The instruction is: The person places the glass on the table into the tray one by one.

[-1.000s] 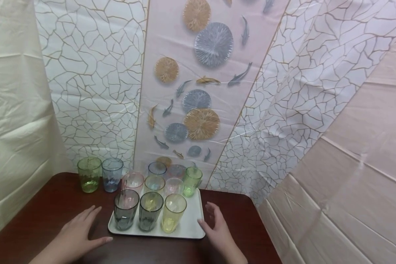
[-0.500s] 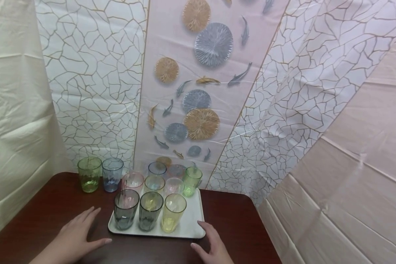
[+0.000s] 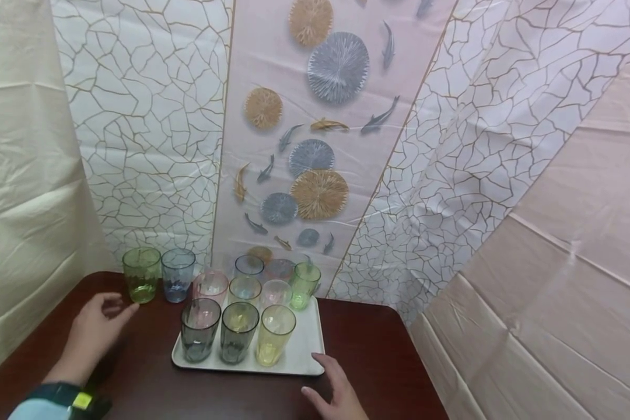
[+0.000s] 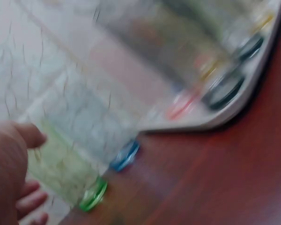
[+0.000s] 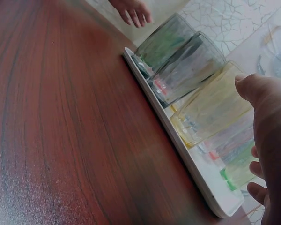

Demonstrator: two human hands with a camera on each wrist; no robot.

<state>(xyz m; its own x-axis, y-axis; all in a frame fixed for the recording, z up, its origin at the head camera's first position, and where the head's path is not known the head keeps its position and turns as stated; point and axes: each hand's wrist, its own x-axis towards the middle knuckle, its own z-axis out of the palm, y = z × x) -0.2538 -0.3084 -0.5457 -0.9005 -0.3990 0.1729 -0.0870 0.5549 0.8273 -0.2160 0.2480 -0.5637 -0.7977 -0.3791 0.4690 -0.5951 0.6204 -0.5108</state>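
Note:
A clear green glass (image 3: 142,277) stands at the table's left back, and beside it is a blue glass (image 3: 178,277). My left hand (image 3: 91,332) hovers just in front of the green glass with loosely bent fingers and holds nothing. In the left wrist view its thumb (image 4: 30,135) overlaps the green glass; contact cannot be made out. At the front right corner of the white tray (image 3: 308,344) is my right hand (image 3: 340,389), thumb and fingers spread, holding nothing. Two grey glasses (image 3: 198,335) and a yellow glass (image 3: 275,338) form the tray's front row.
Behind them on the tray are several more glasses: a pink-rimmed glass (image 3: 210,284), an amber-rimmed glass (image 3: 245,289) and a small green glass (image 3: 303,289) among them. Patterned cloth (image 3: 152,134) hangs at the back, plain cloth (image 3: 26,175) at the left. The dark red table (image 3: 215,396) lies beneath.
My left hand has moved up and away from the tray's left side toward the green glass. The right hand came down to the tray's front right corner. The glasses stay put.

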